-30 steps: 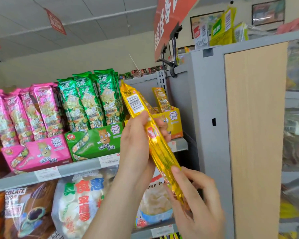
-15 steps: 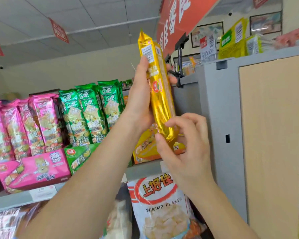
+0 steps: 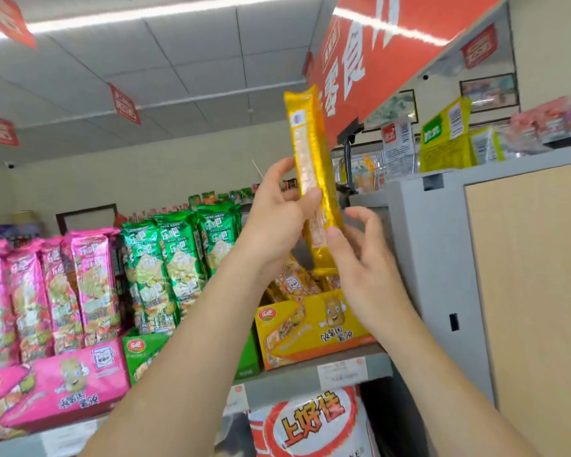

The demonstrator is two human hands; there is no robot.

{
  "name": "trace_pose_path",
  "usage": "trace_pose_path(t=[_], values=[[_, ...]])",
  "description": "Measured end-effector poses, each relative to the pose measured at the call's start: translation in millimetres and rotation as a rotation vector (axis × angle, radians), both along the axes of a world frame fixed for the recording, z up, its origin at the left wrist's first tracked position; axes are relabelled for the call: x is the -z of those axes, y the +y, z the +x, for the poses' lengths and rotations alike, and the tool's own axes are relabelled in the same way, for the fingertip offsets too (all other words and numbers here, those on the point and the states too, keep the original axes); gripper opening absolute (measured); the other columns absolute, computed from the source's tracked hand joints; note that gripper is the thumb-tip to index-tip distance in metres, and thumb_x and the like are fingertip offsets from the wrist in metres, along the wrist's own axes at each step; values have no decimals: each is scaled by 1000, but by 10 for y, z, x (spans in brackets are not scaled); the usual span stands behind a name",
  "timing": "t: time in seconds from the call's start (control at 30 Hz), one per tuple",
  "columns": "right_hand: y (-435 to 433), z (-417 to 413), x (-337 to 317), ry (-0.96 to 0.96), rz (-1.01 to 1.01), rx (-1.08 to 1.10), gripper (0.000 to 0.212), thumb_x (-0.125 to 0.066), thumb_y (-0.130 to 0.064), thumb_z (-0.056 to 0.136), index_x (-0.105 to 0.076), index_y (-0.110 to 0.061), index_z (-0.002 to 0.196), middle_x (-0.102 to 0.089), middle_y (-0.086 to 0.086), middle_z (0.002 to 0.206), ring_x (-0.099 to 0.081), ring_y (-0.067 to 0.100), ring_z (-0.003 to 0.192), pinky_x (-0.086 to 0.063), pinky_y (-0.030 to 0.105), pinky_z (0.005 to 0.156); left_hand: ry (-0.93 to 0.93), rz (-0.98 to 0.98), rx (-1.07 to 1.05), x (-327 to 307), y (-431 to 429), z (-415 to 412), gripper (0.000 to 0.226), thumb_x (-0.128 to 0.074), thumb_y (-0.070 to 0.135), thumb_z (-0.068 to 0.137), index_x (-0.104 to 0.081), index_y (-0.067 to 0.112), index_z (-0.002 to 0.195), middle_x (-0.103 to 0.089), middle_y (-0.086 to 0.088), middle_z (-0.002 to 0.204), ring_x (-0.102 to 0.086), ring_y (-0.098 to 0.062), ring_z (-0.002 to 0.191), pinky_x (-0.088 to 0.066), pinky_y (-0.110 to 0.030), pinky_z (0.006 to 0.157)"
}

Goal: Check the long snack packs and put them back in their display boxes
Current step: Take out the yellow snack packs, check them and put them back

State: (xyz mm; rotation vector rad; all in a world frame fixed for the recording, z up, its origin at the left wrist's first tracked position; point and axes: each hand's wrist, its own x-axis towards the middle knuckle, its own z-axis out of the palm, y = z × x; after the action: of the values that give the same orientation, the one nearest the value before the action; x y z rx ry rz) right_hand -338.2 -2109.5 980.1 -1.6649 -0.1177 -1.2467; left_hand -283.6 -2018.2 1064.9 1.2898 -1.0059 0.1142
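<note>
Yellow pack point(image 3: 310, 143) above grey shelf point(image 3: 294, 374), seemingly 3 display boxes point(image 3: 310, 338); red signs point(image 3: 376, 61) overhead.

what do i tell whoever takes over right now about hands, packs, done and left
Left hand grips the yellow pack upright at its middle, above the yellow display box.
Right hand: thumb touches the pack's lower end, fingers spread.
Done: green packs and pink packs stand in their boxes; whether checked, cannot tell.
Left: finish checking this pack, then slot it into the yellow display box.
</note>
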Motion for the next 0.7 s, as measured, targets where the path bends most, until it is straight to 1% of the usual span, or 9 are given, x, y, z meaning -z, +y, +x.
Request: trace_pose_path(t=[0.07,0.13,0.2,0.27,0.33,0.47,0.53,0.6,0.7], values=[[-5,9,-47,20,-45,-12,37,-51,-44,96,-42,-37,131,-69,-11,105,-64,-2,90,-50,21,76,143,-56,191,15,-4,65,40,-45,-3,99,-44,5,138,-66,-17,100,-65,-25,79,-59,-38,69],[15,36,-81,-1,-87,47,36,-55,-37,97,-46,-36,131,-70,-13,100,-65,0,87,-53,23,74,221,-60,244,51,-25,110,31,-45,4,101,-52,4,131,-68,-14,100,-65,-23,81,-58,-35,68],[37,64,-85,-6,-175,199,37,-57,-32,97,-49,-35,133,-70,-14,98,-66,2,86,-56,29,75,162,33,124,74,-79,145,24,-52,19,100,-60,8,119,-69,-4,91,-66,-16,76,-56,-29,65],[34,93,-68,13,-238,331,43,-55,-33,97,-45,-35,138,-65,-11,102,-63,5,90,-56,29,74,69,148,-42,85,-147,206,25,-58,29,97,-61,12,116,-69,0,90,-68,-12,77,-57,-31,71],[22,127,-41,64,-256,421,44,-49,-34,99,-41,-36,142,-54,-6,103,-56,9,91,-47,25,72,82,205,-107,85,-194,274,24,-58,26,97,-58,12,117,-71,-5,96,-71,-18,83,-59,-37,79],[-20,185,60,290,-293,535,42,-41,-24,101,-43,-26,143,-40,-1,101,-47,16,90,-33,24,74,108,396,-231,205,-267,415,17,-56,14,97,-55,14,115,-71,-14,105,-72,-26,90,-60,-41,79],[-35,185,84,378,-284,545,36,-47,-20,98,-47,-21,134,-46,3,107,-52,22,95,-33,26,72,12,501,-347,303,-290,491,7,-57,9,94,-59,15,97,-73,-16,95,-71,-29,82,-59,-47,80],[-51,188,75,398,-255,536,26,-55,-20,94,-52,-21,120,-51,3,110,-52,21,90,-31,24,69,-129,612,-475,358,-298,565,7,-59,8,89,-61,15,86,-73,-14,85,-70,-31,80,-58,-47,78],[-73,222,29,361,-206,539,15,-63,-20,90,-52,-24,100,-53,-3,100,-42,13,79,-25,18,55,-205,646,-543,369,-297,599,15,-59,8,84,-66,9,97,-73,-13,84,-69,-33,83,-57,-47,76]])
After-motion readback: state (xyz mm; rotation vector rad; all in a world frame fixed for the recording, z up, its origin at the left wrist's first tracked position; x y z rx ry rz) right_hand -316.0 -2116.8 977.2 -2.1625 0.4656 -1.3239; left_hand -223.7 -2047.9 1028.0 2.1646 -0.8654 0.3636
